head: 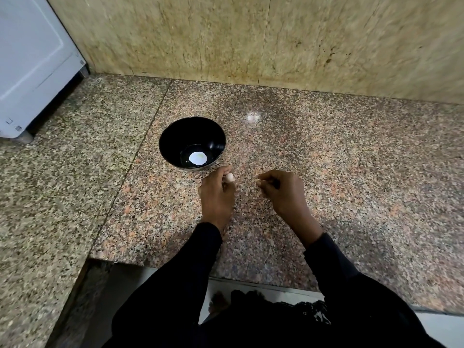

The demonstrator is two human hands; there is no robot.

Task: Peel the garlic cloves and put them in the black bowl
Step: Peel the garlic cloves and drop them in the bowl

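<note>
A black bowl (175, 140) stands on the speckled granite counter (326, 172), with a bright white patch at its bottom. Just in front of the bowl's right edge, my left hand (217, 197) pinches a pale garlic clove (229, 177) between its fingertips. My right hand (283, 192) hovers a short way to the right, fingers curled, pinching a small pale scrap (258, 182) that looks like garlic skin. The two hands are apart, both low over the counter.
A white appliance (32, 64) stands at the back left. A yellowish stone wall (251, 38) rises behind the counter. The counter's front edge (251, 278) runs below my forearms, with a step-in corner at the left and floor visible below.
</note>
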